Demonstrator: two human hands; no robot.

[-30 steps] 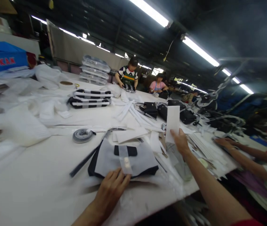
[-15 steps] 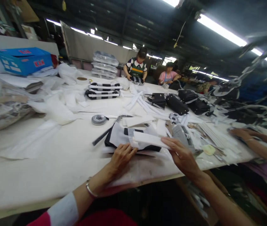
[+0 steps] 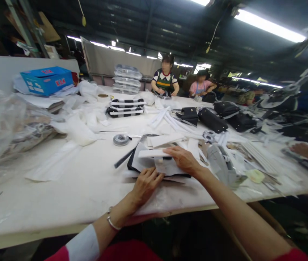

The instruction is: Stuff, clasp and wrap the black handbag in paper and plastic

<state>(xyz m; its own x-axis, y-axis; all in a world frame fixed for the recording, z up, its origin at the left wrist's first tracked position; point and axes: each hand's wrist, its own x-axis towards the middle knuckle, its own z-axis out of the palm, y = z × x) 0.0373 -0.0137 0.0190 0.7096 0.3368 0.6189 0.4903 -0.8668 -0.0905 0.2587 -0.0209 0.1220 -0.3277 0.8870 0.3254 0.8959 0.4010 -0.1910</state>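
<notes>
Just below the middle of the frame, the left hand (image 3: 146,183) is lying flat and open, fingers spread, pressing on the near edge of the dark fabric piece (image 3: 139,163) on the white table (image 3: 88,185). The right hand (image 3: 185,159) is reaching over from the right, palm down, its fingers loosely closing on the right end of a white strip (image 3: 151,153) and laying it across that piece. A tape roll (image 3: 121,140) is sitting just behind. At the far right edge, a co-worker's hand (image 3: 304,150) is resting among scraps.
</notes>
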